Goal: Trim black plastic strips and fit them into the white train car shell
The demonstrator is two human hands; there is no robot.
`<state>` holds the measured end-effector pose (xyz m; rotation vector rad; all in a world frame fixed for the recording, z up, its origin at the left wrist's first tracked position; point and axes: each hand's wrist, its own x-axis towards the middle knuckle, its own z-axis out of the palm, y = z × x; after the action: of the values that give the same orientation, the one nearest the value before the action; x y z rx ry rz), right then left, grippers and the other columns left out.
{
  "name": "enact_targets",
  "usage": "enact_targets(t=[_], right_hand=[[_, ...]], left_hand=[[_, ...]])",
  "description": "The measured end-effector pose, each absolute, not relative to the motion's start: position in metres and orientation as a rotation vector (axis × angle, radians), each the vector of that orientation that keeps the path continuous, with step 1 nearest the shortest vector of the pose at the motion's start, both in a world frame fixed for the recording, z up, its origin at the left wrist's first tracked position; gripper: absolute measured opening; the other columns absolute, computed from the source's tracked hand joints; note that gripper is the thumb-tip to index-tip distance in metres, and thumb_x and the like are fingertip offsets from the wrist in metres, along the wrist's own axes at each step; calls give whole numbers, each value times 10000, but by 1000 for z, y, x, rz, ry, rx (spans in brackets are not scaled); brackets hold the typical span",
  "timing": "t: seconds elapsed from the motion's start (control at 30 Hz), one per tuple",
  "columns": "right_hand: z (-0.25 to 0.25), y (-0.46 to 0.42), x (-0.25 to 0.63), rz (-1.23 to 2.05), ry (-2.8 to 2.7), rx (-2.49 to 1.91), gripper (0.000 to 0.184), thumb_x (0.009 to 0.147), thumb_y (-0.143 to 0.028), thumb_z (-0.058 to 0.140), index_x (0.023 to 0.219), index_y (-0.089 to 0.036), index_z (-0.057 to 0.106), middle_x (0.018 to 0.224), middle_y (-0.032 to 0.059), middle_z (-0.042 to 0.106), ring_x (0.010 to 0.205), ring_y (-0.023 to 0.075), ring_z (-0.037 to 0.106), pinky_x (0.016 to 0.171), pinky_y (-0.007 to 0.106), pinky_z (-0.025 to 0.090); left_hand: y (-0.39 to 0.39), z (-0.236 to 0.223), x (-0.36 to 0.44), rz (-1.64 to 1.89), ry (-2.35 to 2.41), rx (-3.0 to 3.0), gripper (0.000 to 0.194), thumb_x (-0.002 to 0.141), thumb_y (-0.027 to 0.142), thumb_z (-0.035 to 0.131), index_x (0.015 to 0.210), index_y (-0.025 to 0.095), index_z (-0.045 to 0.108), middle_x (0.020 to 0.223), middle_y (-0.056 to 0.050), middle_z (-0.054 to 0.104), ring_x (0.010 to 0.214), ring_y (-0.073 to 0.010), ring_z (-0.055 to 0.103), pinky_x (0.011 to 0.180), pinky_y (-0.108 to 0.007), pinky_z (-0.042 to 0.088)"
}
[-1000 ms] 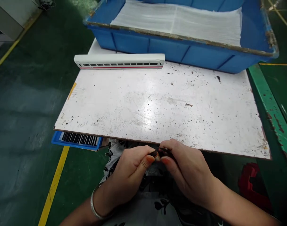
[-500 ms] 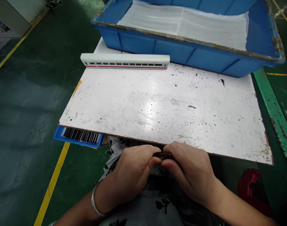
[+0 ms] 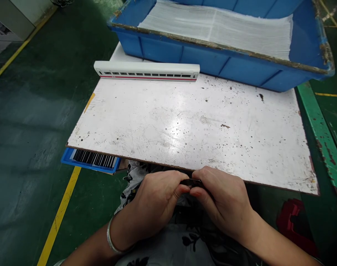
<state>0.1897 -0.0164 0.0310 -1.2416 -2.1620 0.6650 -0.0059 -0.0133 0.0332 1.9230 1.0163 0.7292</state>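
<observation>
My left hand (image 3: pixel 157 201) and my right hand (image 3: pixel 223 201) meet just below the near edge of a white, speckled board (image 3: pixel 190 125). Both pinch a small thin dark strip (image 3: pixel 191 181) between thumb and forefinger, with the fingers curled closed. A metal bangle sits on my left wrist. At the board's far edge lies a long white toy train car shell (image 3: pixel 146 70) with a red stripe and a row of dark windows.
A big blue crate (image 3: pixel 220 62) holding stacked white parts stands behind the board. A small blue tray (image 3: pixel 90 160) of dark strips pokes out under the board's near left corner. Green floor with yellow lines lies to the left; a green frame edge (image 3: pixel 320 136) runs along the right.
My fingers have closed more tightly over the dark strip, hiding most of it. The view shifted slightly; the train shell and crate have not moved.
</observation>
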Motion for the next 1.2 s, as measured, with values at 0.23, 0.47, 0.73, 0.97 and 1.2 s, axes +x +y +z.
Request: enact_targets(t=[0.23, 0.47, 0.73, 0.97, 1.2], right_hand=[[28, -18, 192, 609, -2180, -1196, 324, 1025, -361, 459, 768, -181, 537, 646, -19, 447, 566, 117, 413, 529, 293, 267], [33, -11, 197, 637, -2101, -1125, 241, 1027, -320, 473, 847, -174, 540, 653, -33, 472, 567, 94, 434, 537, 255, 316], [41, -16, 210, 826, -2103, -1369, 168, 1040, -240, 394, 1134, -217, 531, 904, 2, 625, 717, 94, 591, 626, 208, 445], [22, -36, 220, 888, -2126, -1451, 178, 1029, -206, 420, 1192, -217, 489, 719, -59, 597, 538, 86, 562, 501, 206, 408], [1, -39, 217, 794, -2129, -1422, 167, 1024, -203, 435, 986, -172, 595, 679, -23, 608, 533, 103, 569, 495, 243, 377]], left_hand=[[-15, 31, -4, 726, 1027, 1892, 180, 1005, 180, 422, 966, 163, 598, 841, -23, 667, 759, -141, 609, 678, -255, 419], [-14, 33, -2, 761, 1054, 1858, 197, 1014, 216, 430, 928, 171, 601, 807, -4, 647, 711, -119, 584, 639, -234, 392], [-11, 25, 1, 475, 1174, 1720, 319, 1036, 321, 374, 873, 172, 604, 814, -10, 648, 746, -146, 584, 668, -275, 379], [-10, 10, 11, 443, 1154, 1374, 335, 1012, 321, 419, 795, 173, 627, 634, 42, 494, 615, -111, 468, 598, -248, 333], [-12, -5, 14, 448, 1136, 1157, 332, 996, 366, 454, 813, 170, 650, 687, 24, 523, 660, -116, 470, 618, -229, 357]])
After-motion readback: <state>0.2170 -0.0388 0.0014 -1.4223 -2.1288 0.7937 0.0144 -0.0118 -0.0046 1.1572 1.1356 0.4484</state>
